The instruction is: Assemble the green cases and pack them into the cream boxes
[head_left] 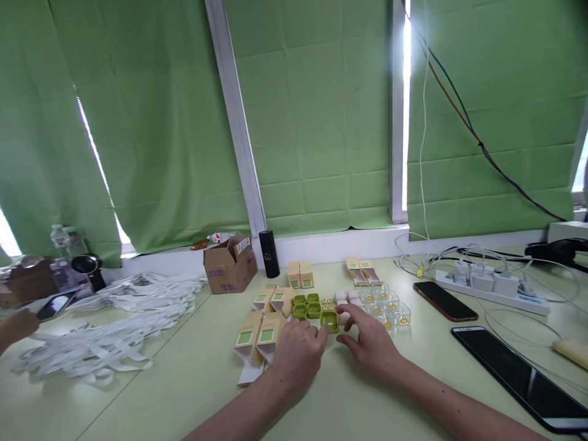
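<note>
My left hand (pixel 301 350) is closed, its fingertips at the near edge of the group of green trays (pixel 313 310); what it holds, if anything, is hidden. My right hand (pixel 370 340) has its fingers apart, just right of a single green tray (pixel 329 321). Small beige pieces (pixel 327 303) lie behind that tray. White pieces (pixel 353 295) sit behind my right hand, and clear cups with yellow centres (pixel 386 304) stand to its right. Kraft boxes with green labels (pixel 269 334) lie left of and partly behind my left hand.
More kraft boxes (pixel 301 275) and open cartons (pixel 364 272) stand farther back. Left are a cardboard box (pixel 229 264), black cylinder (pixel 269 254), white straps (pixel 105 331) and another person's hand (pixel 17 327). Right are a phone (pixel 444 301), tablet (pixel 519 373) and power strip (pixel 491 291) with cables.
</note>
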Motion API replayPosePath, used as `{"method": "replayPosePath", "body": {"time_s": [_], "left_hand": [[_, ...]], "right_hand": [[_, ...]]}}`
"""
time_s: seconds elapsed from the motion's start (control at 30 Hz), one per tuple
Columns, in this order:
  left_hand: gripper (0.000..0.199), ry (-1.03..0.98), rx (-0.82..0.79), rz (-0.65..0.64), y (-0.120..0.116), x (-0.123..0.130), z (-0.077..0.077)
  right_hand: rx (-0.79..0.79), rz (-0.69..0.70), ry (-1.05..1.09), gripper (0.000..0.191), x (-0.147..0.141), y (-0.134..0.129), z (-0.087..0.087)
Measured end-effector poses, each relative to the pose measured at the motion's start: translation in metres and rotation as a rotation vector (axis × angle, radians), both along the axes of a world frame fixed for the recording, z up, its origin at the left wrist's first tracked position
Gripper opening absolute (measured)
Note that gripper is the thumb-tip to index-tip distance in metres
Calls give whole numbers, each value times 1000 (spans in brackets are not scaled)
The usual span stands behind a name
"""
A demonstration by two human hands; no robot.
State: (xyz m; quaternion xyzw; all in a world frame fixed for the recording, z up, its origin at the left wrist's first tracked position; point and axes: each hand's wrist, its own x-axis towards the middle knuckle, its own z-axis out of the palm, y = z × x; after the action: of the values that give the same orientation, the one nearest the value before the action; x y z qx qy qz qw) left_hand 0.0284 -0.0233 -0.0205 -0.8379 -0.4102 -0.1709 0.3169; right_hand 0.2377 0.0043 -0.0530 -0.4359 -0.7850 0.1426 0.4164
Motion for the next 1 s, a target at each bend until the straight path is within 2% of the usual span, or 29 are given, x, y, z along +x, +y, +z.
{"method": "replayPosePath", "body": {"time_s": [0.13, 0.37, 0.53, 0.63, 0.77, 0.87, 1.0], "left_hand": [[22, -27, 141, -115, -2, -1, 0], [30, -129, 59, -160, -11, -3, 10], [37, -191, 231, -292, -14, -4, 16], [40, -177, 267, -351, -14, -4, 19], [39, -206, 246, -371, -13, -4, 21], [33, -307, 208, -377, -10, -4, 20], [27, -466, 127, -370, -3, -5, 14]], "right_hand": [[-21, 97, 184, 44, -1, 2, -2], [-124, 149, 386, 39, -3, -3, 4], [-184, 209, 455, 41, -4, -5, 6], [-214, 268, 462, 41, -5, -7, 7], [-213, 294, 463, 39, -5, -10, 7], [-183, 298, 458, 40, -5, -11, 7], [-137, 325, 455, 50, -6, -15, 9]]}}
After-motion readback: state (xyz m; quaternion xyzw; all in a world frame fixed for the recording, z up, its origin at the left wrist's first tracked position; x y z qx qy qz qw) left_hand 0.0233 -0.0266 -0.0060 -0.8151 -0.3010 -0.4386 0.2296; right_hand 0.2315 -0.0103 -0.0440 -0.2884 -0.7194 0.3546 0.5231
